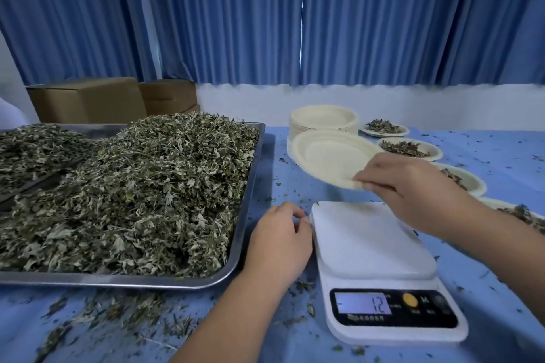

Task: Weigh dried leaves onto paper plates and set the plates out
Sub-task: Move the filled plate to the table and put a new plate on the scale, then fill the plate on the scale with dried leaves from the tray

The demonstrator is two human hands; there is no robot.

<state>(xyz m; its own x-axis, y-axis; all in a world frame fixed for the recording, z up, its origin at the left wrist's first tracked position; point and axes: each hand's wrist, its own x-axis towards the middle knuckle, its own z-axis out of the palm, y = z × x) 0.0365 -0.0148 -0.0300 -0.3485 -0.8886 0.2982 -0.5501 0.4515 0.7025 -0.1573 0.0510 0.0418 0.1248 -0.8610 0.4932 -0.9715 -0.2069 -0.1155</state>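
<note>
Right hand [407,186] pinches a paper plate [324,156] beyond the scale [371,244] (left hand [280,242] loosely curled, empty)

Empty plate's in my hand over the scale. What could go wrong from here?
The scale reads 12 with its platform bare; unless zeroed under the paper plate, portions may weigh wrong. The left hand sits against the scale's edge; pressing could skew the reading. The forearm behind the right hand lies over a filled plate and might scatter leaves.
</note>
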